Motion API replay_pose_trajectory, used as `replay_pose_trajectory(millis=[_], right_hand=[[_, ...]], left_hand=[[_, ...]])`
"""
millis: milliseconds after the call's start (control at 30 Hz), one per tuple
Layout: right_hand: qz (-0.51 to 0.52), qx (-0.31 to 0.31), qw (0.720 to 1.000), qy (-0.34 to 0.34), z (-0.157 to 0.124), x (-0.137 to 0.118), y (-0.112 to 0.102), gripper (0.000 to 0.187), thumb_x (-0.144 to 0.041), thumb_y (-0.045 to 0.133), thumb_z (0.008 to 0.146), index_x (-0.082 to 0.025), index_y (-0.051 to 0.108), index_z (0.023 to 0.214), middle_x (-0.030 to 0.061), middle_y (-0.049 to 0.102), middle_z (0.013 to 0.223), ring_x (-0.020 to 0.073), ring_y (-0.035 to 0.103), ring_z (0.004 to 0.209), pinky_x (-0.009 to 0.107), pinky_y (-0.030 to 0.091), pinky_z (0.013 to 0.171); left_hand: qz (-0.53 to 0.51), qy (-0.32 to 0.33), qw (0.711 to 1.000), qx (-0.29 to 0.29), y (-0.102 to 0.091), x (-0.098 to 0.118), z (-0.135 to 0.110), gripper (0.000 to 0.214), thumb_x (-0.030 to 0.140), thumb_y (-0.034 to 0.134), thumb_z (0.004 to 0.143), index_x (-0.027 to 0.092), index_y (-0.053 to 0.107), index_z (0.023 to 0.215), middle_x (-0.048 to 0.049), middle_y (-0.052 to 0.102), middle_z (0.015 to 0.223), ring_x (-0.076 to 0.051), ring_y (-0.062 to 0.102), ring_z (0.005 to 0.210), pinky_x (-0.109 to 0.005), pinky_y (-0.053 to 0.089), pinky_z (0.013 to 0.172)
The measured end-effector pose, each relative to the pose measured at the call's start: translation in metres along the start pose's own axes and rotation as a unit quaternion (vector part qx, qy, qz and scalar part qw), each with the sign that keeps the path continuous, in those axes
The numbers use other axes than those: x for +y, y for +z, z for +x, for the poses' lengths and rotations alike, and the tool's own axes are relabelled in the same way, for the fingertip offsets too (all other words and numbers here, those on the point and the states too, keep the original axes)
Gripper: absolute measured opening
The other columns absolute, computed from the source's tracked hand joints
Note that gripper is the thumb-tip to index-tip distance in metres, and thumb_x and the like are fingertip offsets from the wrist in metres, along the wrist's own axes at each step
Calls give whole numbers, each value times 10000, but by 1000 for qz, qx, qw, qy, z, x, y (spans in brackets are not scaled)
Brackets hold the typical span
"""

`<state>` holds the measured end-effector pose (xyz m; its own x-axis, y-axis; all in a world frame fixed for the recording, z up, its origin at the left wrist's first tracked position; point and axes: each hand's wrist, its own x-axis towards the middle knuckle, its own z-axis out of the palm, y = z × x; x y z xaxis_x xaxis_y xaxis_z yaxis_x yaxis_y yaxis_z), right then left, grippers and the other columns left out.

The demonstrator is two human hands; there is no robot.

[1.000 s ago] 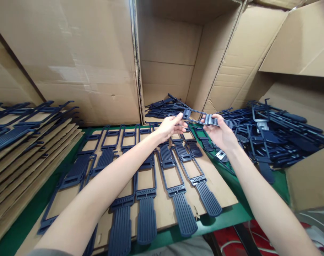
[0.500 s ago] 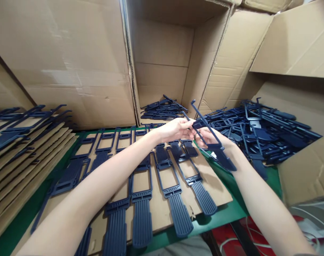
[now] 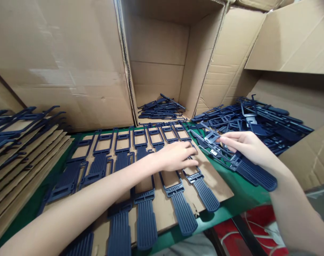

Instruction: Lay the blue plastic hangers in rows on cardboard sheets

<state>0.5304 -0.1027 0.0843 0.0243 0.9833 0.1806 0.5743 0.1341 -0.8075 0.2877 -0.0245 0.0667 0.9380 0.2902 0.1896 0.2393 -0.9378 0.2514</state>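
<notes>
My right hand (image 3: 248, 145) pinches a dark blue plastic frame with a ribbed pad (image 3: 260, 176), beside the cardboard sheet's right edge. Its hooked open end points up and to the left. Similar parts lie close under it, so where each begins is hard to tell. My left hand (image 3: 179, 155) is flat with its fingers apart, over the right end of the rows of frames, and holds nothing that I can see. It partly hides the frames below. One ribbed part (image 3: 206, 193) extends from beneath it on the cardboard sheet (image 3: 217, 177).
A heap of dark blue frames (image 3: 268, 121) lies at the right by an open carton. A smaller pile (image 3: 162, 108) sits in the carton (image 3: 162, 42) at the back. Stacked cardboard sheets with frames (image 3: 31, 163) stand left on the green table (image 3: 254, 193).
My hands have come apart from around one frame. My right hand has moved right and lower with a frame in it; my left has come down over the rows.
</notes>
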Motion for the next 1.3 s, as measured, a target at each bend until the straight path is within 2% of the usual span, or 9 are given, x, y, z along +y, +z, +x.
replay_pose_trajectory(millis=[67,167,367,500,700,900,1100,1300], right_hand=[[-45,12,999,20,-8,4,0,443,-603,592,781,-169,679,754,-14,479,542,102,382,480,237,265,442],[-89,34,995,33,-12,10,3,484,-636,588,754,-166,702,753,9,543,559,122,426,480,251,294,448],[-116,40,992,34,-10,16,14,460,-592,587,768,-149,713,751,51,643,655,173,536,560,267,365,500],[-101,35,994,37,-6,16,23,447,-565,575,780,-139,708,760,45,613,617,162,513,540,261,346,488],[-89,17,996,23,3,24,38,461,-565,534,798,-136,679,712,17,523,536,139,461,505,249,299,463],[-85,11,996,33,7,32,48,444,-548,527,813,-130,675,802,11,518,548,139,450,524,250,302,487],[-64,0,998,17,7,29,52,428,-535,534,812,-130,664,772,19,528,567,134,448,529,248,304,472],[-76,5,997,29,8,31,50,430,-548,533,806,-137,657,792,11,543,549,142,472,517,252,311,479]], left_hand=[[91,32,995,-14,9,6,-4,429,487,462,928,133,619,1114,-133,595,1083,-273,578,993,-389,434,892],[139,52,989,-7,16,8,-3,505,552,389,933,149,620,1130,-130,599,1065,-270,582,992,-396,420,912],[141,61,988,-19,16,7,-5,405,474,467,930,167,635,1134,-145,596,1168,-272,565,1105,-394,411,961],[147,74,986,-19,18,7,-10,349,370,471,941,143,619,1161,-169,577,1243,-274,539,1171,-399,404,994],[133,96,986,-2,22,3,-16,295,298,504,918,154,606,1154,-151,574,1263,-256,531,1192,-375,415,997],[153,95,984,7,22,2,-24,318,299,446,941,165,569,1202,-139,556,1297,-255,519,1201,-395,401,998],[155,86,984,22,24,2,-28,347,314,426,953,169,532,1250,-125,559,1296,-245,501,1222,-397,378,1011],[155,97,983,36,23,4,-28,299,321,422,958,178,578,1170,-120,586,1246,-245,512,1202,-408,354,1028]])
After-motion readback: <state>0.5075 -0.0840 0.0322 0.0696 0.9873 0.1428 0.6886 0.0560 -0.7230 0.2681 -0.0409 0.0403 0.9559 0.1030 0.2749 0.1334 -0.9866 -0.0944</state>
